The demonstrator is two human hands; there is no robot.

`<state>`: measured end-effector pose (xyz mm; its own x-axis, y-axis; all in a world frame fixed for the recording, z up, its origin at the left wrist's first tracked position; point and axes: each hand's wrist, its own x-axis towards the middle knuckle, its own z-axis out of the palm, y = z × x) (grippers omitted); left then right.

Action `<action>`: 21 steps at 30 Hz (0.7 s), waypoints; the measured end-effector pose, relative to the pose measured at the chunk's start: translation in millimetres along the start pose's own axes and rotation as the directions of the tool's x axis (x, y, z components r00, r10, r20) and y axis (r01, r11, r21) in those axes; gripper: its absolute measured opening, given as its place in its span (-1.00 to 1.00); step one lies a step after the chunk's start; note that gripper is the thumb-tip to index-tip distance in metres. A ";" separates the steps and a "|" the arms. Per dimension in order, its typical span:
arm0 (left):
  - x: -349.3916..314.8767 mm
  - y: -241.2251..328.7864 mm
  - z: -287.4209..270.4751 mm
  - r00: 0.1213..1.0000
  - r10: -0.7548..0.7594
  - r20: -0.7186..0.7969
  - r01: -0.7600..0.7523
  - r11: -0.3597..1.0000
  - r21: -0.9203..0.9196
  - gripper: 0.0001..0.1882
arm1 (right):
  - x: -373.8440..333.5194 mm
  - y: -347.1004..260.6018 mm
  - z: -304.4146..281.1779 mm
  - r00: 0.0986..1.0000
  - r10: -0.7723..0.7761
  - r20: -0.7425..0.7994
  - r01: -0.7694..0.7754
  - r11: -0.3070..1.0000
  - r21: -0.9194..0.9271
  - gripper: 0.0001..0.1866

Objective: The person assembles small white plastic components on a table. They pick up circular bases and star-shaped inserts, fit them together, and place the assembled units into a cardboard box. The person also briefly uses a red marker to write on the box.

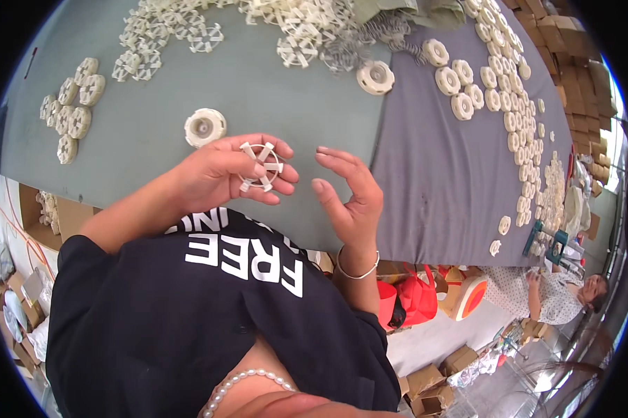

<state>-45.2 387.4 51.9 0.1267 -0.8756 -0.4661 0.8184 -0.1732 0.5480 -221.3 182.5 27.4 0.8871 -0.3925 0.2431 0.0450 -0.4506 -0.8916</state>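
Grey counter (272, 90) scattered with white plastic parts, many round discs (516, 118) already laid in rows.
Left hand (223, 171) fingers grip one spoked ring (261, 166); right hand (352, 195) open, empty; loose pile (272, 28) apparently remains.

The left hand (220, 171) pinches a white spoked ring (261, 166) above the grey table (286, 104). The right hand (352, 195) hovers just beside it, fingers loose. A round disc (204, 127) lies near.

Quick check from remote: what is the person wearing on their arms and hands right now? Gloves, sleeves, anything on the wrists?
No gloves: the left hand and the right hand are bare, and so are both forearms. The right wrist carries a thin silver bangle. A black short-sleeved T-shirt with white lettering ends at the upper arm.
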 end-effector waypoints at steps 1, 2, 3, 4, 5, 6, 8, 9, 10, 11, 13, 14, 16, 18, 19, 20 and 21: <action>-8.2 10.1 -1.0 1.000 0.018 -0.012 -0.017 0.996 0.086 -0.50 | 3.9 -2.0 3.1 1.000 0.002 0.012 -0.002 1.000 -0.004 -0.69; -15.7 21.3 -9.6 0.999 0.037 -0.028 -0.035 0.997 0.072 -0.50 | 10.8 -3.0 3.9 0.999 0.028 0.022 -0.028 0.999 -0.031 -0.70; -19.9 28.1 -15.8 0.992 0.103 -0.076 -0.097 0.992 0.082 -0.50 | 19.5 -2.5 -0.5 0.998 0.056 0.035 -0.053 0.996 -0.068 -0.71; -23.9 34.2 -21.7 0.978 0.168 -0.124 -0.158 0.983 0.093 -0.51 | 28.8 -2.8 -1.1 0.995 0.083 0.046 -0.078 0.991 -0.106 -0.72; -26.5 39.7 -28.5 0.957 0.232 -0.172 -0.216 0.971 0.106 -0.51 | 39.9 -4.7 4.4 0.995 0.080 0.058 -0.074 0.992 -0.098 -0.73; -25.4 41.3 -38.5 0.938 0.289 -0.193 -0.271 0.956 0.116 -0.53 | 49.5 -9.8 13.0 0.994 0.084 0.072 -0.077 0.993 -0.095 -0.73; -24.5 45.7 -45.2 0.937 0.313 -0.157 -0.313 0.949 0.021 -0.52 | 67.9 -26.9 38.7 0.994 0.021 0.105 -0.016 0.999 -0.050 -0.71; -26.8 46.7 -48.6 0.933 0.327 -0.153 -0.335 0.942 -0.029 -0.51 | 77.0 -43.5 56.0 0.991 -0.038 0.128 0.040 0.999 -0.013 -0.68; -28.2 46.5 -53.7 0.934 0.335 -0.126 -0.345 0.936 -0.071 -0.51 | 81.2 -54.8 69.9 0.986 -0.090 0.144 0.088 0.996 0.021 -0.66; -29.1 46.9 -59.2 0.934 0.344 -0.099 -0.354 0.928 -0.113 -0.50 | 85.5 -58.1 81.5 0.978 -0.156 0.142 0.157 0.988 0.009 -0.62; -28.6 51.6 -71.4 0.910 0.404 -0.096 -0.411 0.908 -0.081 -0.49 | 98.0 -57.9 99.7 0.948 -0.289 0.134 0.295 0.955 -0.025 -0.55; -27.9 56.8 -78.0 0.884 0.451 -0.120 -0.455 0.891 -0.005 -0.48 | 102.6 -51.3 102.1 0.950 -0.278 0.138 0.291 0.953 -0.084 -0.53; -29.0 67.1 -94.6 0.828 0.530 -0.184 -0.504 0.847 0.169 -0.46 | 110.1 -38.2 102.2 0.954 -0.259 0.149 0.286 0.937 -0.202 -0.49; -34.0 72.3 -100.4 0.818 0.537 -0.206 -0.493 0.839 0.232 -0.47 | 108.8 -43.6 104.1 0.955 -0.080 0.286 0.121 0.984 -0.131 -0.46; -34.9 72.3 -102.6 0.813 0.540 -0.216 -0.484 0.835 0.263 -0.47 | 107.9 -47.4 105.2 0.935 0.009 0.354 0.031 0.994 -0.106 -0.45; -35.1 70.3 -104.2 0.832 0.510 -0.217 -0.466 0.856 0.222 -0.47 | 103.7 -47.4 112.2 0.945 -0.034 0.325 0.070 0.992 -0.102 -0.42; -34.2 70.3 -104.0 0.851 0.481 -0.213 -0.448 0.875 0.186 -0.48 | 98.6 -45.6 123.3 0.954 -0.080 0.290 0.113 0.989 -0.098 -0.40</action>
<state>66.3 452.0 34.1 0.6203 -0.7324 -0.2807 0.5549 0.1568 0.8170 -79.3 263.3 44.8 0.9755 -0.1061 0.1926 0.0994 -0.5682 -0.8168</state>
